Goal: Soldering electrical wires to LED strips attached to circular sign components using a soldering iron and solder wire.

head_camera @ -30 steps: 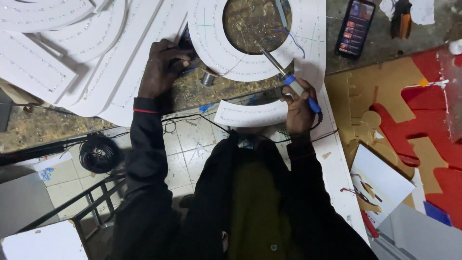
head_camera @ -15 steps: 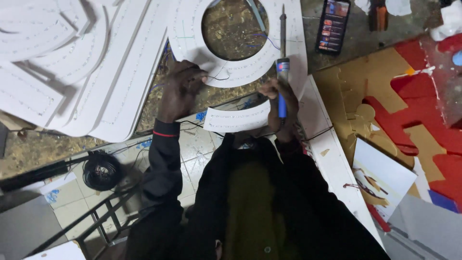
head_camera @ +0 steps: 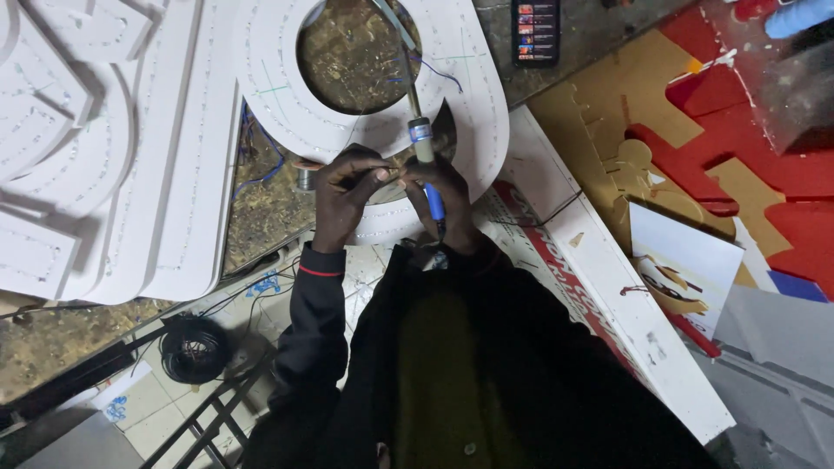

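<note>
My right hand (head_camera: 443, 195) grips a soldering iron (head_camera: 420, 143) with a blue and pale handle, its thin metal shaft pointing up over the hole of a white ring-shaped sign letter (head_camera: 278, 78). My left hand (head_camera: 346, 189) is pinched on something small at the ring's lower edge, right beside the right hand; what it pinches is too small to tell. Thin purple and blue wires (head_camera: 443, 74) run across the ring. Dotted rows of small lights line the white letter faces.
More white sign letters (head_camera: 113, 148) lie at the left. A phone (head_camera: 535, 30) rests at the top. A long white box (head_camera: 608, 278) runs diagonally at the right, by red and tan cut boards (head_camera: 721, 130). A black wire coil (head_camera: 193, 347) sits lower left.
My hands have come together at the ring's lower edge. The soldering iron has swung upright over the ring's hole. The view has shifted, and the small curved white piece by my hands is less exposed.
</note>
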